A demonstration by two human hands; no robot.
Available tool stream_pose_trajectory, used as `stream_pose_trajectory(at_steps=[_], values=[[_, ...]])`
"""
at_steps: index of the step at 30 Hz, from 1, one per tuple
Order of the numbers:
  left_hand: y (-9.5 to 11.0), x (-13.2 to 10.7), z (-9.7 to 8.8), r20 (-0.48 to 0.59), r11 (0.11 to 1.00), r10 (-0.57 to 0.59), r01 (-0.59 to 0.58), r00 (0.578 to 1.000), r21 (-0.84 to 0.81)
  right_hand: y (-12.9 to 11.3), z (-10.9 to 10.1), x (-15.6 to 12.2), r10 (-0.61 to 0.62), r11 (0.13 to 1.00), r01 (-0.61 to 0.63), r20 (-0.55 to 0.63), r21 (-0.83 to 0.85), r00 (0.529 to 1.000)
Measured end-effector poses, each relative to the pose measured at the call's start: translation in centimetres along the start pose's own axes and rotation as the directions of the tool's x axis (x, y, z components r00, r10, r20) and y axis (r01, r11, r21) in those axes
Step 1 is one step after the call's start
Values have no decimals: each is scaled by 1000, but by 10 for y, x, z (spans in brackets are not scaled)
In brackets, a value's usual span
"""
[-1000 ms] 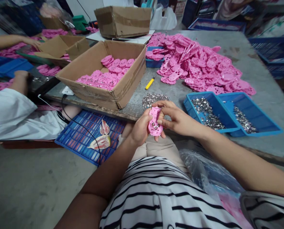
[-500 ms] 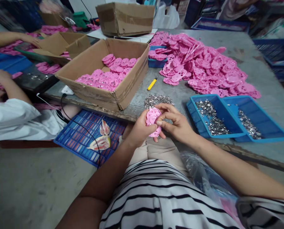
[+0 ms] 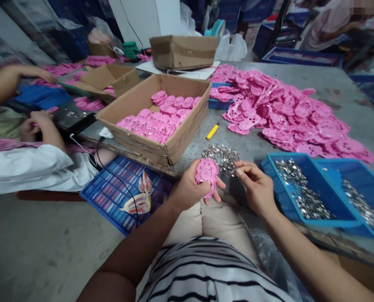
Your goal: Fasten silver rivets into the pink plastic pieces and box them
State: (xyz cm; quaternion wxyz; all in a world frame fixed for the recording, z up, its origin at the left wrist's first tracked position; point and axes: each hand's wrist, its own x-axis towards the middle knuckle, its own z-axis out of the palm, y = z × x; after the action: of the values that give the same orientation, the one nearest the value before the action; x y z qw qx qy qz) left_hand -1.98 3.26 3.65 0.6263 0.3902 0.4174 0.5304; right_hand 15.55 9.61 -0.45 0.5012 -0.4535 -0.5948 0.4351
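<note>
My left hand [image 3: 190,186] is closed around a pink moulded plastic piece [image 3: 207,172]. Its face has raised oval lines, and a small shiny spot shows near my thumb. My right hand [image 3: 256,184] is at the near right edge of a pile of small silver metal parts [image 3: 220,153] on the table. Thumb and forefinger are pinched together there; whatever is between them is too small to make out.
An open cardboard box [image 3: 187,147] holds rows of pink pieces. A yellow-handled tool [image 3: 212,131] lies right of it, before a big heap of pink pieces [image 3: 287,105]. Blue bins [image 3: 312,188] with metal parts stand at right. Co-workers' arms [image 3: 53,130] are at left.
My right hand has left the pink piece and moved right to the metal parts. The pink piece stays in my left hand, turned more towards me. The whole view has shifted.
</note>
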Motion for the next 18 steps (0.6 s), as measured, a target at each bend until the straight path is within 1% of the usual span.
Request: stream_pose_trajectory(at_steps=[2,3,5,7,9,11,12,13,14,15,16,18], values=[[11,2,-5,31,1000,-4,3,1000,17,7,-6,1,38,999,-38,-49,-16,998],[21,4,-8,44,999,9,-10,999,34,10,-10,2,53,998,-56,-78,-35,996],[47,10,-17,56,994,69,-73,996,83,15,-16,3,99,989,-109,-96,-102,990],[81,22,-32,50,978,158,-163,986,131,19,-20,3,135,973,-149,-89,-178,987],[117,45,-53,-23,952,269,-262,963,161,21,-21,3,154,957,-163,-56,-242,987],[147,78,-79,-147,925,337,-299,930,234,21,-20,2,163,943,-160,-14,-291,987],[159,97,-94,-207,911,363,-300,908,283,21,-19,2,163,938,-155,3,-309,987],[167,117,-108,-268,899,379,-284,886,334,20,-19,2,160,935,-148,11,-323,987],[173,136,-121,-343,896,370,-234,863,378,19,-18,2,158,932,-142,21,-333,987],[177,153,-134,-434,889,358,-160,827,428,19,-18,2,152,931,-134,27,-340,988],[178,168,-145,-517,877,336,-61,788,476,18,-18,2,148,929,-129,29,-348,989],[175,190,-164,-582,871,305,26,754,490,17,-19,2,144,925,-122,37,-359,989]])
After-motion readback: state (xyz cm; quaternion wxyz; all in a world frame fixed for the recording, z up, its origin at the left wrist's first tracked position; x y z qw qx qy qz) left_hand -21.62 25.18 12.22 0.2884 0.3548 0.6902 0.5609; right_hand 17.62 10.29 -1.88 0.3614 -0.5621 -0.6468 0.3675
